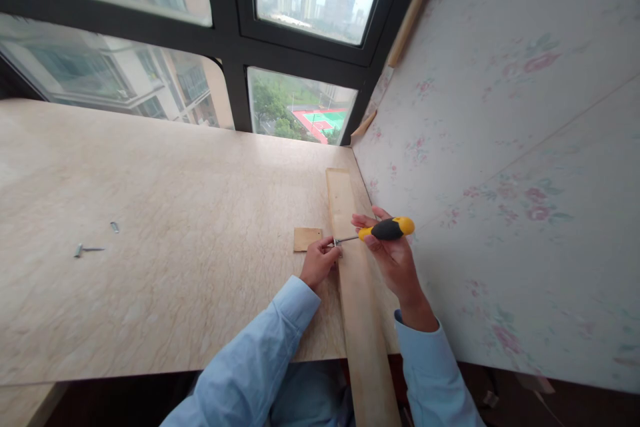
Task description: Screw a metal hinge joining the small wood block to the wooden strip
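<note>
A long wooden board (363,300) lies along the right of the sill, its near end sticking out past the front edge. My right hand (393,257) is closed on a screwdriver (387,229) with a yellow and black handle, its shaft pointing left. At the board's left edge, my left hand (320,260) pinches a small metal piece (337,243), too small to name, where the screwdriver tip meets it. Just beyond that hand, a small square wooden piece (307,239) lies flat, with a dark dot near one corner.
On the left of the marbled sill (175,267) lie a bolt-like metal part (89,251) and a small metal piece (115,227). A floral-papered wall (525,147) rises close on the right. Dark-framed windows (300,53) stand at the back.
</note>
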Action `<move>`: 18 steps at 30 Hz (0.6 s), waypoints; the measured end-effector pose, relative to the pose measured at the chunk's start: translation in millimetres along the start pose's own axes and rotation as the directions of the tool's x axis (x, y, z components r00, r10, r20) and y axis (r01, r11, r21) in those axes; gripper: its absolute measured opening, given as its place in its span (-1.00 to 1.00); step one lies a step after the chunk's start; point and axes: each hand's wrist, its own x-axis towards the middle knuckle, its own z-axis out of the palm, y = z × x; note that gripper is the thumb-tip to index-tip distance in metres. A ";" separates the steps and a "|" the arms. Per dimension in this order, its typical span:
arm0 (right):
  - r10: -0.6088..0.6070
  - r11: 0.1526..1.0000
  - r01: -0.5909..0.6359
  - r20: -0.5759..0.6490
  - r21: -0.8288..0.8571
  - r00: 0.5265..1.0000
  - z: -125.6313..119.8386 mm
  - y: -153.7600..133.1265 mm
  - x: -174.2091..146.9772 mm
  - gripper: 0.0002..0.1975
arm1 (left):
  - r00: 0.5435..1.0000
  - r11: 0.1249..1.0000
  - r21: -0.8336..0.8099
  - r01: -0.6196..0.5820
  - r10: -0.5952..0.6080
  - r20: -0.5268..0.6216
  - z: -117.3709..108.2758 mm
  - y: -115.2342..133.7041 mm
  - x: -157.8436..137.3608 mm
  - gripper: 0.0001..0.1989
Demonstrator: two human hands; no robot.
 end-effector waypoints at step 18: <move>-0.139 0.881 -0.003 -0.265 -0.473 0.954 14.1 4.7 20.9 -0.54 | 1.000 0.999 0.039 -0.023 0.023 -0.004 0.0 -1.5 0.9 -0.68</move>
